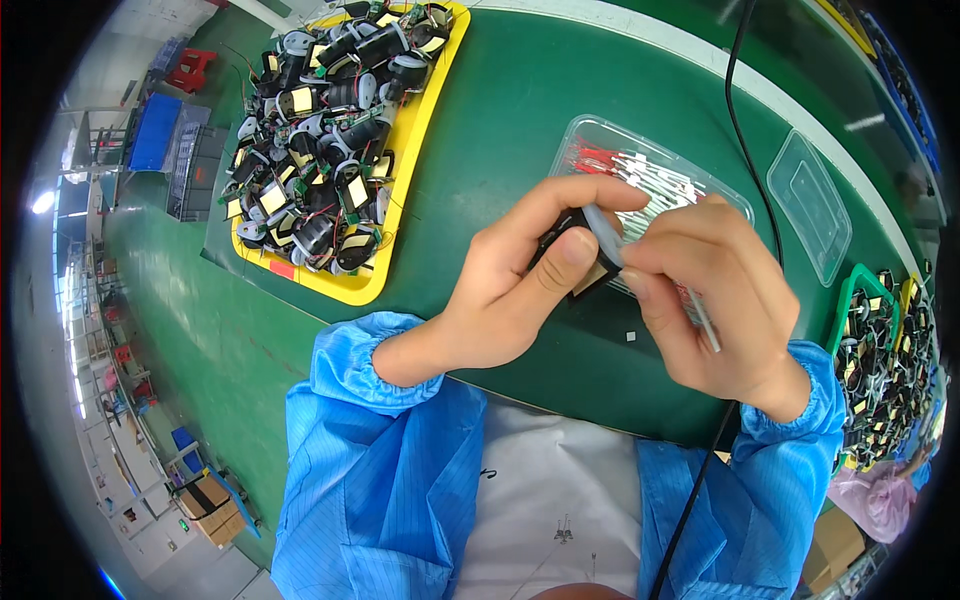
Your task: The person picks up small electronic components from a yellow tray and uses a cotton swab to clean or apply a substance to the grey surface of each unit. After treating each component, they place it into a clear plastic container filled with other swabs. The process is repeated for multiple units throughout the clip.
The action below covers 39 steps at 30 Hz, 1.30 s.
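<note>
My left hand (520, 265) is closed around a small black and grey device part (603, 238), its grey rounded edge facing my right hand. A pale strip shows on its black side. Against that grey edge, my right hand (715, 285) has thumb and forefinger pinched together; what lies between the fingertips is hidden. A thin whitish rod (706, 322) pokes out from under the curled fingers of this hand. Just beyond both hands sits a clear plastic box (735, 197) holding red and white wire pieces (660, 185).
At the left of the green table (490, 90), a yellow tray (405, 165) is heaped with similar black and grey parts. A clear lid (812, 205) lies at right beside a black cable (738, 95). A green-rimmed bin (845, 305) of parts stands farther right. One small white square (631, 337) lies near my hands.
</note>
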Tool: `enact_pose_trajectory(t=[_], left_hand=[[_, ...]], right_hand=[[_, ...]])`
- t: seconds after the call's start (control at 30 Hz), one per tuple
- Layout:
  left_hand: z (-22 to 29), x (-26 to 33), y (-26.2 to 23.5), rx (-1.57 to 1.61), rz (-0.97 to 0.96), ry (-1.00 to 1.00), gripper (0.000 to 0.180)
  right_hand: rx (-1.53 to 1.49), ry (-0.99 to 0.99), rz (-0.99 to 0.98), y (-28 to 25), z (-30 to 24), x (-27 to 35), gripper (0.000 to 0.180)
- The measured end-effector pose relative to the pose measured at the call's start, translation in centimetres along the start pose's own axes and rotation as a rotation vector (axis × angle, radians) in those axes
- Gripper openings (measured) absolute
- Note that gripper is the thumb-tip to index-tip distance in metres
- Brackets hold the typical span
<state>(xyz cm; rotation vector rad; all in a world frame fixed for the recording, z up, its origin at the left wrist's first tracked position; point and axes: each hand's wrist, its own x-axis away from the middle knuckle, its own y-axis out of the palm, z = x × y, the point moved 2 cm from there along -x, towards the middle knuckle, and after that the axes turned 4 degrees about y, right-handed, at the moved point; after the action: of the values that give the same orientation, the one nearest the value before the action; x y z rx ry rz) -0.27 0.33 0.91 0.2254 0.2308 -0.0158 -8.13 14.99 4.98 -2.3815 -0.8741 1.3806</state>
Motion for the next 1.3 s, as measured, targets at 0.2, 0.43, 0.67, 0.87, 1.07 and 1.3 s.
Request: enact_pose_trajectory(t=[0.2, 0.43, 0.67, 0.87, 1.07, 1.3], left_hand=[[0.2, 0.0, -0.2, 0.078, -0.035, -0.106, 0.048], [0.0, -0.1, 0.2, 0.088, -0.004, -0.013, 0.038], [0.7, -0.5, -0.2, -0.132, -0.063, -0.016, 0.056], [1.2, -0.7, -0.3, -0.253, -0.077, 0.038, 0.057], [0.8, -0.7, -0.2, -0.324, -0.037, 0.082, 0.061], [1.1, -0.2, 0.1, -0.275, -0.034, 0.084, 0.043]], right_hand=[[-0.029, 0.090, -0.040, -0.4, 0.1, 0.0, 0.022], [-0.028, 0.063, -0.056, -0.3, 0.1, -0.2, 0.022], [-0.037, 0.076, -0.077, -0.3, 0.1, -0.2, 0.021], [-0.053, 0.089, -0.084, -0.3, -0.1, -0.2, 0.022], [0.129, -0.051, -0.017, 0.1, -0.2, 0.4, 0.025], [0.295, -0.225, 0.072, 0.5, -0.9, 1.1, 0.043]])
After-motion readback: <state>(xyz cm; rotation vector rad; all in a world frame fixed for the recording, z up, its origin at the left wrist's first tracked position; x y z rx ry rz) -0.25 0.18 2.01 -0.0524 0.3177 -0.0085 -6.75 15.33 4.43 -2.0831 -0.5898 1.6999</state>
